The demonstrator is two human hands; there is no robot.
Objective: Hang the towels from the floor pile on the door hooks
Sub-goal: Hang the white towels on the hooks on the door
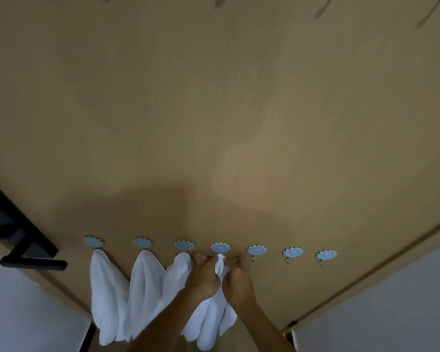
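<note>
Presently, head view: a wooden door (214, 110) carries a row of seven flower-shaped hooks (256, 250). White towels hang from the first (107, 295), second (145, 293) and third (177, 275) hooks counted from the left. At 6 o'clock in frame, the left hand (205, 275) and right hand (236, 278) both have fingers curled, pinching a fourth towel (220, 266) directly beneath the fourth hook (220, 247); its tail hangs down between the forearms. A black door handle (33, 262) sits at 9 o'clock. Three hooks at 3 o'clock of the hands are bare.
</note>
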